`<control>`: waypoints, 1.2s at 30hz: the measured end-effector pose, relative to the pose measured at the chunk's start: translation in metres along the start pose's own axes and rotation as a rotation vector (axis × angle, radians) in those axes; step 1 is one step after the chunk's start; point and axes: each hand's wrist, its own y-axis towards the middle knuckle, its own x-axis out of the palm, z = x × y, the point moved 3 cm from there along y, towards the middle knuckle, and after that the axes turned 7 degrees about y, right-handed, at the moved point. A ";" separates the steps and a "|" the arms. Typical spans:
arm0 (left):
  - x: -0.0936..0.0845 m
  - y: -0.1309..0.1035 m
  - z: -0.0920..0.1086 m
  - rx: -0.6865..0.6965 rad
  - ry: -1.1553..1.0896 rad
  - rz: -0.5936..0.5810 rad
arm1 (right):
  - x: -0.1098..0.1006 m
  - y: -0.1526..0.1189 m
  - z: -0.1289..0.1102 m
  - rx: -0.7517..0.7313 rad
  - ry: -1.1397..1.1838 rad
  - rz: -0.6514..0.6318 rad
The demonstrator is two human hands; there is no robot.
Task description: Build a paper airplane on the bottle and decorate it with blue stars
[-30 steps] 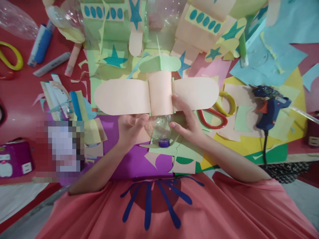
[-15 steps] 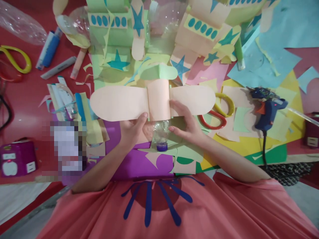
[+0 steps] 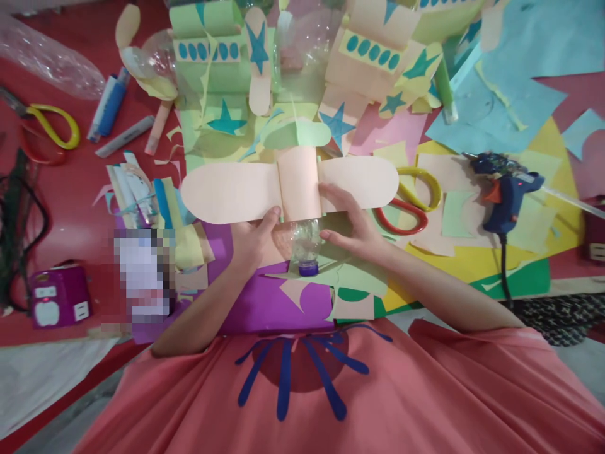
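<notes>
In the middle lies a model airplane made from a plastic bottle wrapped in peach paper (image 3: 299,186), with a rounded left wing (image 3: 229,192), a rounded right wing (image 3: 368,180) and a green tail piece (image 3: 297,133). The clear bottle neck and its blue cap (image 3: 309,268) point toward me. My left hand (image 3: 255,239) grips the left wing's near edge beside the body, thumb on top and fingers hidden underneath. Fingers of my right hand (image 3: 357,227) rest on the right wing close to the body. Its thumb is spread apart, near the bottle neck.
Scissors with red and yellow handles (image 3: 404,214) lie right of the airplane, and a blue glue gun (image 3: 510,198) farther right. Decorated paper-covered bottles (image 3: 208,69) stand behind. Markers (image 3: 111,104), another pair of scissors (image 3: 54,126) and a purple box (image 3: 59,296) are left.
The camera view has shifted a little. Both hands keep nearly the same places on the airplane, which looks much the same against the table.
</notes>
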 end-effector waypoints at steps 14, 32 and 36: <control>0.001 0.001 -0.005 -0.067 0.002 0.016 | 0.000 -0.001 0.004 -0.041 0.006 0.010; 0.002 0.004 -0.001 -0.043 0.032 -0.012 | -0.003 0.001 0.006 0.016 -0.061 -0.048; 0.003 0.002 0.000 -0.069 0.003 0.033 | -0.004 0.000 0.005 0.001 -0.069 -0.044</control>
